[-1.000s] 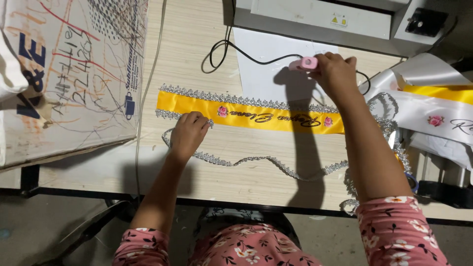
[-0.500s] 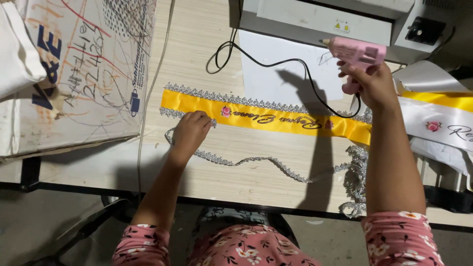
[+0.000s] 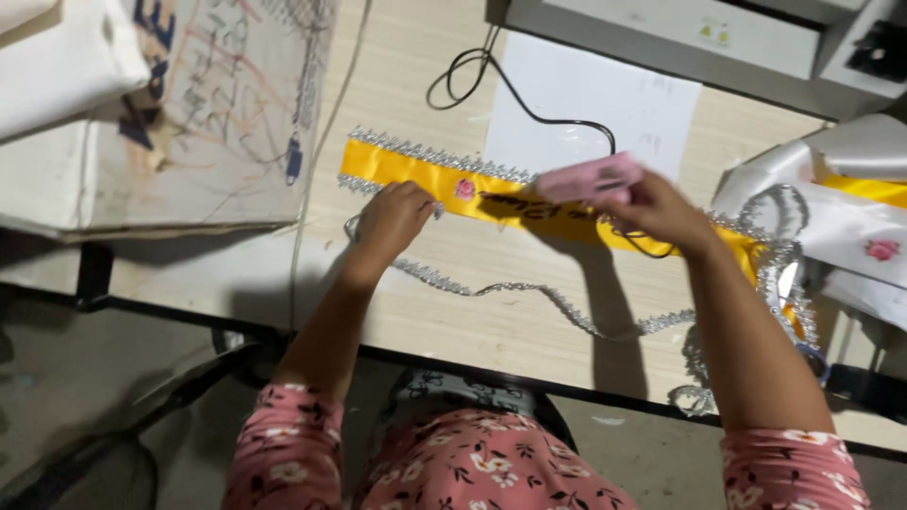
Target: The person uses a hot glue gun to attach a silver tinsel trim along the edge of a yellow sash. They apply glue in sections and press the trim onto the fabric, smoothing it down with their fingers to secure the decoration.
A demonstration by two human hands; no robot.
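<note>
A yellow sash (image 3: 416, 171) with silver trim along its upper edge lies flat across the wooden table (image 3: 529, 321). My left hand (image 3: 395, 215) presses down on the sash's lower edge near its left end, on the loose silver trim (image 3: 557, 304) that snakes along the table. My right hand (image 3: 652, 210) holds a pink glue gun (image 3: 588, 179) over the middle of the sash, its black cord (image 3: 529, 109) looping back toward a grey machine.
A white paper sheet (image 3: 614, 104) lies under the cord behind the sash. A grey machine (image 3: 680, 38) stands at the back. Printed cloth bags (image 3: 142, 113) pile at the left. More white and yellow sashes (image 3: 850, 208) heap at the right.
My right hand picked up the pink glue gun from the back of the table and brought it down and left over the sash. My left hand stayed on the sash's edge.
</note>
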